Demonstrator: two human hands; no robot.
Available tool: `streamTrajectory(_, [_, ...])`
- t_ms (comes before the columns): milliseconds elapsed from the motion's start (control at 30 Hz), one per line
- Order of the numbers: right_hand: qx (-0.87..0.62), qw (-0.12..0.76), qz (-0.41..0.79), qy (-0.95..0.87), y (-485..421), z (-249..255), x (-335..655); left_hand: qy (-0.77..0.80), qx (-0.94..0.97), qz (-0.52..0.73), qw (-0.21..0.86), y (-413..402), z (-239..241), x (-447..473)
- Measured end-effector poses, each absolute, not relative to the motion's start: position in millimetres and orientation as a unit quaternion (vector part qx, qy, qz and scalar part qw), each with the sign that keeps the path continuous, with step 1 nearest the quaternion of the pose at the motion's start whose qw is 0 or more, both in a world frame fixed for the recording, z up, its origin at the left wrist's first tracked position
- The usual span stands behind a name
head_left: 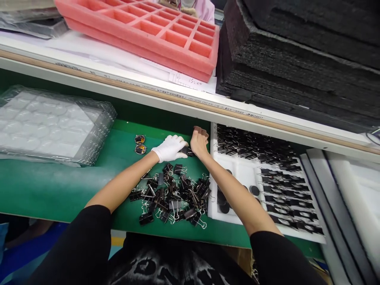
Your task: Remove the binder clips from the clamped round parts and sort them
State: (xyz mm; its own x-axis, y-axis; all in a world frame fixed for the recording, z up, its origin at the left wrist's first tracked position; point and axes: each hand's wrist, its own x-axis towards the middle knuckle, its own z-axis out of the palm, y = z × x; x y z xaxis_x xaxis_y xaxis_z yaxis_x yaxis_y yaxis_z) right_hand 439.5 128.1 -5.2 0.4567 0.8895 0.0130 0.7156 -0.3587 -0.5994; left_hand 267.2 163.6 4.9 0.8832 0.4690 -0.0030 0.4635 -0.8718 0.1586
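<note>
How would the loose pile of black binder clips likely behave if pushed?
Probably drags as a tangle: wire handles interlock across the pile of binder clips. Clips look stiff and angular, so unlikely to roll on the green mat.

The green bench [53,190] carries a stack of clear blister trays [50,124] at nine o'clock. Two small round discs [140,144] lie near its middle, at eleven o'clock from a loose heap of black binder clips [172,196] at six o'clock. A white foam tray [237,170] sits just beside the heap at three o'clock, with white foam slabs [356,190] beyond it.
</note>
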Motion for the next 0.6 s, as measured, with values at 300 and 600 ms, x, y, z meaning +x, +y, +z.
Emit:
streamTrajectory(300, [-0.753,0.238,0.12,-0.601,89,55,438,0.359,0.929,0.078,0.053,148,11,262])
streamTrajectory(600, [-0.648,0.079,0.378,-0.656,50,61,447,0.191,0.977,0.083,0.052,156,9,246])
